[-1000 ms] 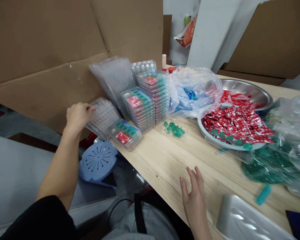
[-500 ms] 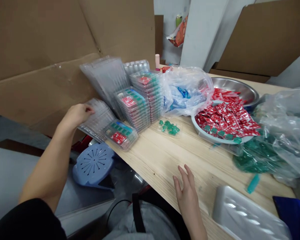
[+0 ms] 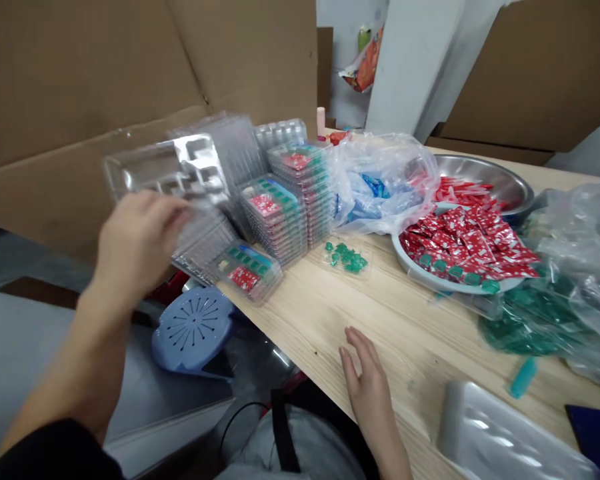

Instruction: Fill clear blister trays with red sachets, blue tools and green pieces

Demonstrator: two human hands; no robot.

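My left hand (image 3: 137,233) pinches a clear plastic blister tray (image 3: 165,170), lifted and tilted above a pile of nested clear trays (image 3: 205,233). The tray is blurred by motion. Beside the pile lies a filled tray (image 3: 247,270) with a red packet, green pieces and a blue item. Behind it rise stacks of filled trays (image 3: 275,217). My right hand (image 3: 370,380) hangs over the near table edge with fingers slightly apart and nothing in them. To its right, a clear tray (image 3: 505,433) lies on the wooden table (image 3: 340,313).
Green pieces (image 3: 347,257) lie in a small clear tray mid-table. Farther right stand a bowl of red packets (image 3: 467,250), a steel basin (image 3: 510,180) with red sticks, and plastic bags (image 3: 380,180). A large cardboard box (image 3: 105,73) walls the left; a blue stool (image 3: 195,330) stands below.
My left hand has lifted a clear tray off the nested pile and moved it up and toward me. My right hand has shifted slightly, its fingers closer together. The view has turned slightly.
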